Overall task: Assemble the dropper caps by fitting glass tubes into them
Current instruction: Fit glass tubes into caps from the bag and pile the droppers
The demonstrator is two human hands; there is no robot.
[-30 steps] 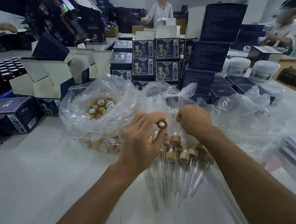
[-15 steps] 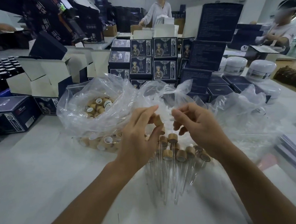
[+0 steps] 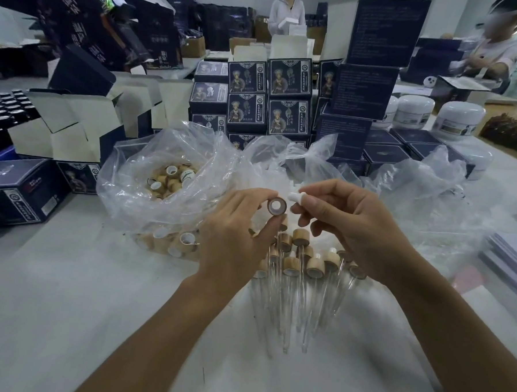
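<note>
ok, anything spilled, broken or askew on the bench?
Nothing stands out. Finished droppers lie bunched on the table, tubes looking intact; spare caps stay inside their bag. Left hand pinches a ring cap, right hand a white bulb.

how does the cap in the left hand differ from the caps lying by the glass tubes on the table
The held cap is pinched in the left hand, raised, showing its open end with no tube. The finished caps lie on the table, each with a glass tube fitted. Both look wood-toned and ring-shaped.
</note>
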